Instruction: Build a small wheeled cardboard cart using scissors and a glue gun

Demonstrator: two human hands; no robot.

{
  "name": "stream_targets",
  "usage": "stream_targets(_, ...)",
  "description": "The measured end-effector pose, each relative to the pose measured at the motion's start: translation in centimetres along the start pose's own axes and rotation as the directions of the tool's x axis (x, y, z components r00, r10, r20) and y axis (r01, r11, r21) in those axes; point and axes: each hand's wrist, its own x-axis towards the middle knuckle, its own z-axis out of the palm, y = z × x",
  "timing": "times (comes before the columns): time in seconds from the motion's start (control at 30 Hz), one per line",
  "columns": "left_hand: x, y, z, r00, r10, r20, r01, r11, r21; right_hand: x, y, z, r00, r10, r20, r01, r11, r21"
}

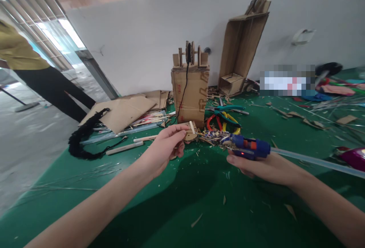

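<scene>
Right hand (pixel 258 166) under blue glue gun (pixel 249 147)

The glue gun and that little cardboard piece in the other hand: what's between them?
In the head view, the glue gun in the right hand points at the cardboard piece in the left hand; between them lie cardboard scraps on the green mat.

My left hand (pixel 167 147) pinches a small stick (pixel 192 127), right hand (pixel 256 166) holds the glue gun (pixel 248 148) just right of it. Cardboard tower (pixel 190 88) behind both on the mat (pixel 199 202). Pliers (pixel 225 120) right of tower. Flat cardboard sheets (pixel 122 111) left, tall open box (pixel 242 46) behind-right against the wall (pixel 142 38).
</scene>
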Motion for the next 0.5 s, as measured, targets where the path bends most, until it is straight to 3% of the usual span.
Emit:
stream_targets(0.27,-0.1,0.2,0.2,1.000,-0.017,0.006,0.017,1.000,0.007,-0.4,-1.3,0.1,0.999,-0.052,0.011,0.053,0.999,-0.012)
stream_targets(0.5,-0.1,0.2,0.1,0.999,0.006,0.032,-0.006,1.000,0.011,-0.4,-1.6,0.0,0.977,-0.214,0.010,0.214,0.975,-0.057)
